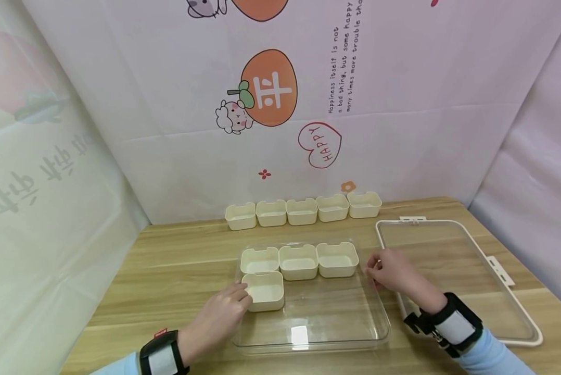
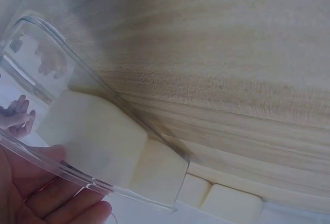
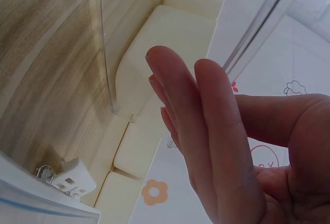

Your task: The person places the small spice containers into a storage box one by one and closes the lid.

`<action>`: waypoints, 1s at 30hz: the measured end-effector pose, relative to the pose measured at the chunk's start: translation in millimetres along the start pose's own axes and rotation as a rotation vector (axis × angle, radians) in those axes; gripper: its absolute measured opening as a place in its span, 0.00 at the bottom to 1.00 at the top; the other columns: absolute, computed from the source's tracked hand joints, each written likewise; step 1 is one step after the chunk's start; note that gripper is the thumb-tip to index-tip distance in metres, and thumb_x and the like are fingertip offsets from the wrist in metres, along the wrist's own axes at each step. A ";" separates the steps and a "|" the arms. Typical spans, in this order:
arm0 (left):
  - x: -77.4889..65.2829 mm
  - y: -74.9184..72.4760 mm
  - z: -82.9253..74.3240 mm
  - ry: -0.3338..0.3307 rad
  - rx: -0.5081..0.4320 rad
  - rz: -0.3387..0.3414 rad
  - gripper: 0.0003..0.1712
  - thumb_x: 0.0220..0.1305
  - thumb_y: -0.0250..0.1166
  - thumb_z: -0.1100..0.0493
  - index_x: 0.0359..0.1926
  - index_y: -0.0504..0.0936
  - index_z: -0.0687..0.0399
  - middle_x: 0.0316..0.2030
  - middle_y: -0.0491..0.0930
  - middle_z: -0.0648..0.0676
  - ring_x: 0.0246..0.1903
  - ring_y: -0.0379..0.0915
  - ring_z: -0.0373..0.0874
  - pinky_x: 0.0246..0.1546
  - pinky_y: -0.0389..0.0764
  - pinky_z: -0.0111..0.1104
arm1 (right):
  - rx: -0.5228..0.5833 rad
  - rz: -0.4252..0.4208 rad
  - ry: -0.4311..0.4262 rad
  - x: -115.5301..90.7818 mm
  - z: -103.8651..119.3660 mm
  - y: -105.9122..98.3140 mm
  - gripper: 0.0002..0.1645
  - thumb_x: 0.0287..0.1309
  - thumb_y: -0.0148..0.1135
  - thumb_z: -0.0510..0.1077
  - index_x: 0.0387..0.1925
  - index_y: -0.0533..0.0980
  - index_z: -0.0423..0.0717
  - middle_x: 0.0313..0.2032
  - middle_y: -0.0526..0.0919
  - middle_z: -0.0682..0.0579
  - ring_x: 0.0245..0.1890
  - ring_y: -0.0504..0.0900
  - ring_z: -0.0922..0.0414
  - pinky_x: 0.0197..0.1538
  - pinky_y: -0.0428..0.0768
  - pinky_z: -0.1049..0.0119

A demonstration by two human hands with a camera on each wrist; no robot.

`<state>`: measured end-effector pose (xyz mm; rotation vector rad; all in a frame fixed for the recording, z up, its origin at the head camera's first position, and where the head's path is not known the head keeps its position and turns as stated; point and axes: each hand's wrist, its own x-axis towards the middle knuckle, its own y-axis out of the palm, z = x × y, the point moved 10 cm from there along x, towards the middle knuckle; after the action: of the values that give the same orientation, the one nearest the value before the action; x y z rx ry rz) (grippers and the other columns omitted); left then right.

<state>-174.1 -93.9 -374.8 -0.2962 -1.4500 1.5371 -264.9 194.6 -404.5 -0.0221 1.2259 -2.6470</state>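
At lower centre, in a clear rectangular plastic tray (image 1: 327, 312), the foremost cream, rounded plastic bin (image 1: 265, 292) is pinched at its left wall by the left hand (image 1: 221, 311), presumably for its thinness; beside the tray, nothing is held by the right hand (image 1: 393, 268), fingers relaxed.

Reads bright and even in head view; flares to a small white glare on the clear tray (image 1: 327, 307); goes dim and greyish in both wrist views, with soft shadows on the tabletop (image 2: 216, 53) and slightly blurred detail
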 end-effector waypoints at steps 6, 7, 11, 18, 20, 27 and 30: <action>-0.3 1.0 1.9 -0.016 0.000 0.009 0.06 0.49 0.59 0.71 0.24 0.80 0.57 0.29 0.82 0.55 0.40 0.82 0.47 0.49 0.80 0.37 | -0.006 -0.007 0.000 0.1 0.8 -0.1 0.06 0.56 0.61 0.37 0.30 0.77 0.34 0.22 0.82 0.48 0.19 0.82 0.55 0.23 0.77 0.66; -0.3 1.0 2.0 -0.016 0.001 0.007 0.06 0.49 0.59 0.71 0.23 0.80 0.57 0.28 0.82 0.54 0.39 0.82 0.47 0.49 0.80 0.37 | -0.006 -0.007 0.002 -0.1 0.8 -0.3 0.06 0.56 0.61 0.37 0.30 0.77 0.34 0.22 0.82 0.48 0.19 0.82 0.54 0.23 0.78 0.67; -0.3 0.3 2.1 -0.023 0.021 0.010 0.06 0.48 0.60 0.70 0.23 0.80 0.57 0.28 0.82 0.54 0.38 0.82 0.47 0.48 0.80 0.37 | -0.009 -0.007 0.004 -0.8 1.2 -1.0 0.07 0.56 0.61 0.37 0.31 0.77 0.34 0.23 0.82 0.48 0.19 0.83 0.55 0.23 0.78 0.67; -1.5 -1.3 1.4 -0.030 0.050 0.006 0.05 0.48 0.60 0.70 0.24 0.81 0.57 0.29 0.82 0.54 0.38 0.82 0.47 0.47 0.81 0.37 | -0.015 -0.004 0.007 -0.8 2.0 -1.2 0.07 0.56 0.61 0.37 0.31 0.77 0.34 0.22 0.82 0.48 0.19 0.82 0.55 0.23 0.78 0.67; -1.3 -1.3 1.5 -0.034 0.051 0.009 0.05 0.47 0.61 0.70 0.24 0.81 0.58 0.29 0.82 0.55 0.38 0.82 0.47 0.48 0.80 0.37 | -0.020 -0.004 0.004 -0.9 2.3 -1.4 0.07 0.56 0.61 0.37 0.31 0.77 0.34 0.22 0.82 0.49 0.19 0.82 0.55 0.23 0.78 0.67; -1.4 -3.3 0.6 -0.043 0.038 -0.001 0.04 0.49 0.62 0.69 0.26 0.81 0.59 0.30 0.82 0.54 0.38 0.82 0.46 0.48 0.80 0.38 | -0.022 -0.004 -0.002 -1.0 2.5 -2.2 0.07 0.57 0.61 0.38 0.31 0.77 0.34 0.23 0.82 0.49 0.19 0.82 0.56 0.23 0.78 0.67; -0.2 -7.2 0.0 -0.035 0.012 -0.043 0.05 0.54 0.58 0.67 0.27 0.80 0.59 0.30 0.81 0.55 0.38 0.81 0.47 0.47 0.81 0.38 | -0.013 -0.002 0.002 -1.3 2.1 -1.9 0.07 0.56 0.61 0.37 0.31 0.77 0.34 0.23 0.82 0.48 0.20 0.82 0.55 0.23 0.78 0.67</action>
<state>-170.7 -95.3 -368.6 -0.2306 -1.4644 1.5229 -263.8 194.4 -401.7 -0.0233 1.2445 -2.6416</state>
